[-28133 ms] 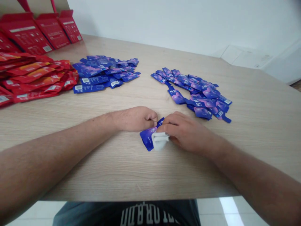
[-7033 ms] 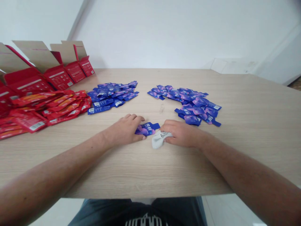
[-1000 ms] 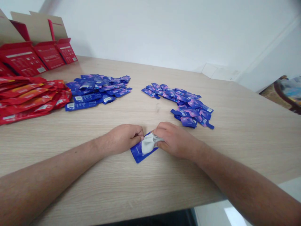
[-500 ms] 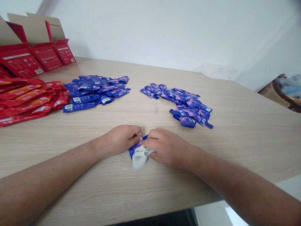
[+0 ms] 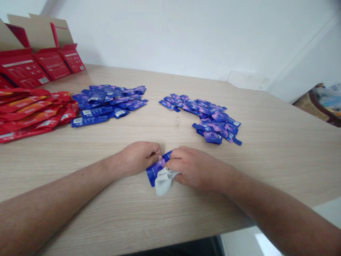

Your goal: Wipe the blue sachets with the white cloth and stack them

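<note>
Recording a two-handed hold on a single sachet at the near edge of the worktop [image 5: 183, 217]. The left grip [image 5: 140, 159] is clenching the upper left part of a blue-and-purple foil sachet [image 5: 153, 174], with its fingers curled inward and their tips meeting the foil beside the right grip. The right grip [image 5: 198, 169] is grasping a crumpled pale grey cloth [image 5: 163, 182] and pressing it onto the lower right part of the sachet. The cloth is bunching out below the fingers and hanging past the sachet's lower edge.

The sachet is sitting between the two grips, tilted, with its blue upper tip showing just above the right grip's fingers. Whether its lower end is touching the worktop cannot be told.

Ahead of the right grip, a loose heap of blue sachets [image 5: 214, 122] is lying well apart from it. Ahead of the left grip, a second blue heap [image 5: 106, 103] is spreading across the worktop. Farther out past the left grip, a pile of red sachets [image 5: 34, 115] is lying near the worktop's edge, and open red cartons [image 5: 52, 63] are standing behind it with their tan flaps raised.
</note>
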The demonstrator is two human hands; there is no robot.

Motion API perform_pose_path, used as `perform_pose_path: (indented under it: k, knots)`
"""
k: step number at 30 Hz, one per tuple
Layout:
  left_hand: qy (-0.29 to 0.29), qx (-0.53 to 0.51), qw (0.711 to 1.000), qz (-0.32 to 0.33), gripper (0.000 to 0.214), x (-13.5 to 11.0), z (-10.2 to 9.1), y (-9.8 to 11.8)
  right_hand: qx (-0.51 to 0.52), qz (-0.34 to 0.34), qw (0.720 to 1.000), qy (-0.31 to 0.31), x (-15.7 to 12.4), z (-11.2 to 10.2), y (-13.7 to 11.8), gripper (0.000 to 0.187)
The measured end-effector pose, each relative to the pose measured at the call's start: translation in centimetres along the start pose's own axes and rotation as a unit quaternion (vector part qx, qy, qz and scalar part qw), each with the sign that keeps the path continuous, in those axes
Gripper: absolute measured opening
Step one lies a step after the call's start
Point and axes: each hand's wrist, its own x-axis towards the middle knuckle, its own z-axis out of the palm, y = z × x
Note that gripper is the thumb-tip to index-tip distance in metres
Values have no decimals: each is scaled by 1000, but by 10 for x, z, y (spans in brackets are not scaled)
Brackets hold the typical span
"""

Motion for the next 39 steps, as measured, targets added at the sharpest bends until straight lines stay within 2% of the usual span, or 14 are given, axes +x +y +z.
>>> perform_pose_path:
  k: [4, 6, 9, 11, 15, 17, 20, 22, 25, 27, 31, 33, 36, 39]
  knots:
    - [8, 14, 1000, -5, 22, 0, -1, 1, -20, 75, 996, 42, 0, 1, 6, 12]
    - [7, 15, 1000, -8, 22, -1, -1, 1, -32, 44, 997, 47, 1, 3, 3, 12]
    - [1, 7, 1000, -2, 22, -1, -1, 1, -17, -24, 1000, 9, -1, 2, -1, 9]
    - [0, 5, 1000, 2, 23, 0, -1, 1, -2, -4, 1000, -4, -4, -1, 2, 8]
    - [7, 11, 1000, -6, 23, 0, 1, 0, -16, 78, 996, 42, -2, 0, 8, 11]
    - [8, 10, 1000, -4, 21, 0, 1, 0, -19, 40, 998, 44, -1, 2, 4, 10]
    - [4, 6, 1000, 6, 21, 0, 0, 0, -3, -19, 1000, 5, -2, 2, 1, 7]
    - [3, 7, 1000, 5, 22, 0, 0, 1, 3, 10, 1000, -1, -4, 0, 4, 7]
    - [10, 12, 1000, -1, 23, 0, 0, 1, -13, 75, 997, 33, -4, -1, 9, 11]
    - [9, 15, 1000, -5, 22, 0, 0, 0, -25, 61, 997, 45, -2, 1, 6, 11]
    - [0, 15, 1000, 4, 22, 0, 0, -1, -3, -12, 1000, -4, -3, -2, 0, 7]
    - [0, 10, 1000, 6, 22, -1, 0, 0, 4, 20, 1000, -9, -5, -4, 5, 7]
    - [4, 9, 1000, -1, 22, -1, -1, 1, -7, 89, 996, 31, -4, -4, 12, 11]
    - [4, 15, 1000, -4, 21, -1, -1, 2, -12, 50, 998, 41, -2, -1, 8, 10]
